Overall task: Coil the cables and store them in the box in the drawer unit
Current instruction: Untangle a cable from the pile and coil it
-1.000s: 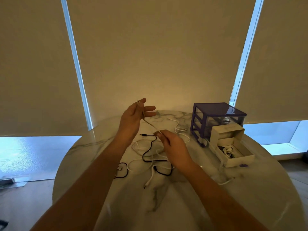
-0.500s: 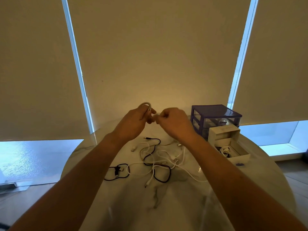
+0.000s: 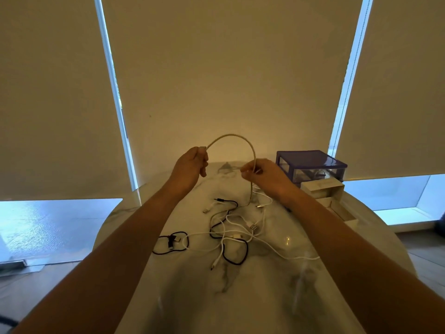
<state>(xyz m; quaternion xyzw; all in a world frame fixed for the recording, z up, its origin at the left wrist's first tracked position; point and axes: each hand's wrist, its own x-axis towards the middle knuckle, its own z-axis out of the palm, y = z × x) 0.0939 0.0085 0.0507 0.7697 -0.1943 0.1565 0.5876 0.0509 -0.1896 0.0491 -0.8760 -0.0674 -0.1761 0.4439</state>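
A white cable [image 3: 231, 136] arches in the air between my two hands above the round marble table [image 3: 252, 297]. My left hand [image 3: 191, 165] grips one end of it in curled fingers. My right hand [image 3: 262, 173] pinches the cable further along, and the rest hangs down to the table. Below lies a tangle of white cables [image 3: 240, 227] and black cables [image 3: 234, 251]. At the right stands a purple drawer unit [image 3: 310, 165], with an open white box [image 3: 332, 201] in front of it, partly hidden by my right forearm.
Another small black cable loop [image 3: 171, 242] lies to the left of the tangle. Drawn beige blinds [image 3: 228, 68] cover the windows behind the table. The table edge curves round at left and right, with floor beyond.
My hands were together on a small loop and have moved apart, drawing the white cable into a wide arch. The view has tilted slightly.
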